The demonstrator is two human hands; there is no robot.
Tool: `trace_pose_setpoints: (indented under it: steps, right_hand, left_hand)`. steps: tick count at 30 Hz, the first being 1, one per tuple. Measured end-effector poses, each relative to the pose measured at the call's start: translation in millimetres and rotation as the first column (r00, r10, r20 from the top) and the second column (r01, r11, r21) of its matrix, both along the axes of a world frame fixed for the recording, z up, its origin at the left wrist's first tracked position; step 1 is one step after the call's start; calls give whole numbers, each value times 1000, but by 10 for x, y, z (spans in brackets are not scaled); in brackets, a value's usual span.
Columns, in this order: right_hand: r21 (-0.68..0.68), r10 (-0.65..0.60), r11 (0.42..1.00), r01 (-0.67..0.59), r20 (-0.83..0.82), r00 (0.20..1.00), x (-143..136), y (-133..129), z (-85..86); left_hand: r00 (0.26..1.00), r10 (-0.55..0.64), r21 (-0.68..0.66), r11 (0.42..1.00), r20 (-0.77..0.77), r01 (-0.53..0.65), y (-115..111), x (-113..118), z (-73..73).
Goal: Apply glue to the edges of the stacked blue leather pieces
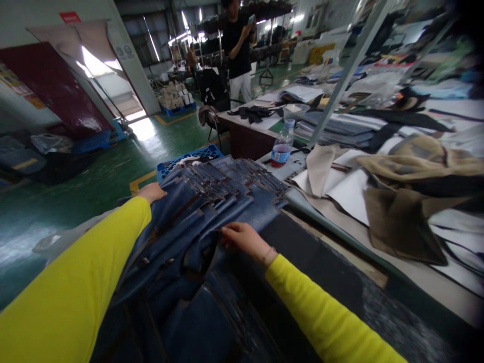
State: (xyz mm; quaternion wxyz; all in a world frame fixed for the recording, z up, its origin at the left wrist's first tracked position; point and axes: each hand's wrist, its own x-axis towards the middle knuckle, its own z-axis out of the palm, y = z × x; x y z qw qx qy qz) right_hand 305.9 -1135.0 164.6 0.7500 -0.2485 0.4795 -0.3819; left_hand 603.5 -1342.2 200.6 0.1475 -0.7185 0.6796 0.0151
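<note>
No lettering can be read. Above the doorway (119,89) is a red sign (70,17) with blurred characters; right of the doorway, round marks (124,52) on the wall; farther right, a bottle's (288,132) illegible blue label (281,156).

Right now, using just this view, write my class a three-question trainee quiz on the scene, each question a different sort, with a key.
1. Multiple choice: the left hand is at the left side of the blue pieces. Where is the right hand?
A: on the bottle
B: at the blue pieces too
C: on the red door

2. True or false: the bottle has a reddish liquid in it.

3. Fill the gap: both of the person's sleeves are ____ in colour.

Key: 1. B, its fingertips are among the blue pieces. 2. True, it shows in the lower part. 3. Yellow.
</note>
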Motion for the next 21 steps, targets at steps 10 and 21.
trace_pose_setpoints:
  steps: [10, 21]
  right_hand:
    - [-2, -216, 976, 218, -119, 969, -431, -487, -137]
    - [-138, -401, 914, 380, -189, 896, -417, -327, -254]
  left_hand:
    - [996, 83, -3, 997, -22, -83, 88, -54, -10]
    - [1000, -9, -48, 999, -14, 8, 63, -440, 42]
